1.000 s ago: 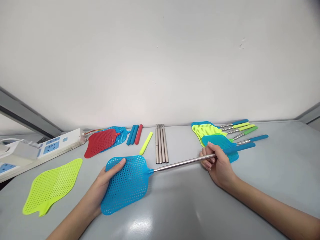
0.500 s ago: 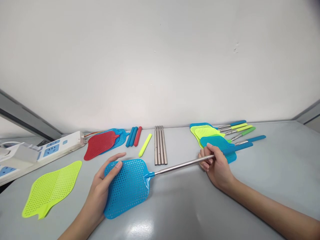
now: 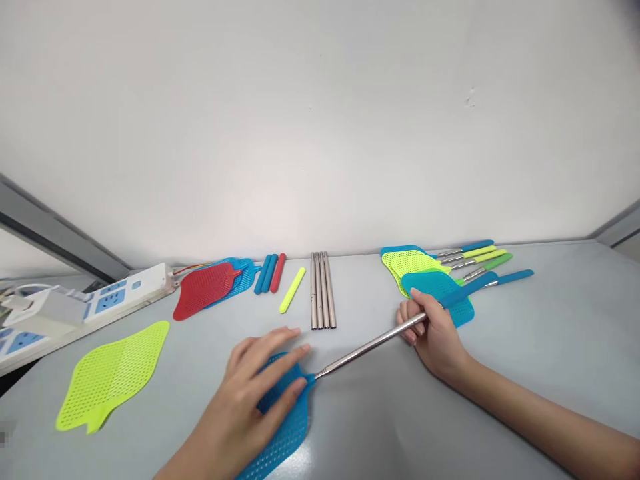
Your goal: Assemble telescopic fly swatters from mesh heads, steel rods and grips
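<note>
**Blue fly swatter (image 3: 287,433) held near the front edge of the tabletop (image 3: 550,347), hands well apart**

The steel telescopic handle (image 3: 370,350) is gripped by the right hand (image 3: 435,340) just below its blue grip (image 3: 467,293). The left hand (image 3: 245,407) is spread over the mesh head, which is largely hidden by the fingers and cut off by the bottom of the frame; whether it is clamped or only pressed cannot be told. A pile of swatter heads (image 3: 420,270) is partly covered by the blue grip and right hand. Steel rods (image 3: 323,290) lie near the far edge, a lime swatter head (image 3: 113,377) near the left edge.
</note>
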Demonstrator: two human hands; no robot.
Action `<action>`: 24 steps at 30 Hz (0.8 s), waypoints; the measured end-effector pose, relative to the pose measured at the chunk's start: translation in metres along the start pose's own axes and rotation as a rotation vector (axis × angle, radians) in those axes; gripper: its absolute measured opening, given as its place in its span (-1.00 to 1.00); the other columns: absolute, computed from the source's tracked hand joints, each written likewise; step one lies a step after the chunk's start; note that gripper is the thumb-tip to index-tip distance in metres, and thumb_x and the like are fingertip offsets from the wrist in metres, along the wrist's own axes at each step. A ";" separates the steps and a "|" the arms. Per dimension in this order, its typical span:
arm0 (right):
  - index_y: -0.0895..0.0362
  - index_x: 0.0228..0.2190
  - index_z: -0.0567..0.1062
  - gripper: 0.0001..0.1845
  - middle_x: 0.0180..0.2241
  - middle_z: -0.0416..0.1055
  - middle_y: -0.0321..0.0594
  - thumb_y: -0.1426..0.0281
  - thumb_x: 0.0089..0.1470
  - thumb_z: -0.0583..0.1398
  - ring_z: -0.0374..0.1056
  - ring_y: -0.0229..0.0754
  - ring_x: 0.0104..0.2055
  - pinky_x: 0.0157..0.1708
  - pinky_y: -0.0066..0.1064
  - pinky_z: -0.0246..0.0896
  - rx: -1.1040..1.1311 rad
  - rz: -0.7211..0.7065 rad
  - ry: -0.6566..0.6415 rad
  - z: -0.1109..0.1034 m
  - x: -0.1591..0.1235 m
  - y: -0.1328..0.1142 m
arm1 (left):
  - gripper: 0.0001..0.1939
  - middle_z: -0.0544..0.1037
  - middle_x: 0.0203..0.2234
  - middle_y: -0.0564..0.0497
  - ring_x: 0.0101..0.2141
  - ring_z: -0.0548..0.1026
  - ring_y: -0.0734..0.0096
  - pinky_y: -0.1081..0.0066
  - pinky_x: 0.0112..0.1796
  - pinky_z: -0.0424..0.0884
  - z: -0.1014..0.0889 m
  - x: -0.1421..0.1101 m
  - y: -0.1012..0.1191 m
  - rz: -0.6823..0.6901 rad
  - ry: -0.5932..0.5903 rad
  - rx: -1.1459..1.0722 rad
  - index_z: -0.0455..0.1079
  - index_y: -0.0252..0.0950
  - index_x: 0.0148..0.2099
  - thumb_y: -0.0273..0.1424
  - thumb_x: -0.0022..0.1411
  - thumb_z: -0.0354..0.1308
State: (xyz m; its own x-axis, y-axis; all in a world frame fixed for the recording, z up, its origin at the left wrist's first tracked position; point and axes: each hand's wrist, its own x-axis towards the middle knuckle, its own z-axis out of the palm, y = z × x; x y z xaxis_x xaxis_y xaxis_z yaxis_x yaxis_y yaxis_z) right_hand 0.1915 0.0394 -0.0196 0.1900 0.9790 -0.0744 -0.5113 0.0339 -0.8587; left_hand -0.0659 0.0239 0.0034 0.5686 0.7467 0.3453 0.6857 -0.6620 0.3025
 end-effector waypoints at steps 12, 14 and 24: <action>0.14 -0.87 0.12 -0.46 -0.84 -0.04 -0.39 0.21 0.02 0.05 -0.04 -0.38 -0.75 -0.71 -0.46 -0.16 -0.138 0.023 -0.004 0.002 -0.001 -0.001 | -0.75 0.32 -0.12 -0.07 -0.06 0.25 0.27 0.20 -0.10 0.19 -0.005 0.002 0.011 0.011 -0.245 0.035 0.25 -0.20 -0.09 -0.43 0.16 -0.07; 0.15 -0.84 0.18 -0.48 -0.83 -0.01 -0.39 0.18 0.01 0.06 -0.06 -0.38 -0.74 -0.72 -0.48 -0.17 -0.186 0.017 -0.005 0.002 -0.002 -0.001 | -0.83 0.36 -0.25 -0.04 -0.17 0.29 0.31 0.24 -0.13 0.21 -0.005 0.003 0.012 0.002 -0.252 0.011 0.27 -0.22 -0.20 -0.44 0.15 -0.08; 0.17 -0.51 0.43 -0.76 -0.59 0.17 -0.27 0.32 0.02 0.04 0.15 -0.29 -0.53 -0.53 -0.47 0.19 0.155 0.146 0.034 0.007 0.002 -0.021 | -0.85 0.28 -0.48 0.04 -0.40 0.25 0.41 0.39 -0.34 0.25 -0.003 0.000 0.011 -0.036 -0.277 -0.027 0.17 -0.27 -0.43 -0.43 0.20 -0.11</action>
State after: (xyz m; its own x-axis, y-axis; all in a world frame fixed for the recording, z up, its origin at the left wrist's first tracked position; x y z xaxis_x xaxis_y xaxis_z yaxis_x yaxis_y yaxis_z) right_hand 0.1968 0.0419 0.0014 0.1312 0.9685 -0.2115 -0.6580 -0.0745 -0.7493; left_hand -0.0595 0.0165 0.0090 0.6492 0.7565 0.0792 0.6975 -0.6336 0.3346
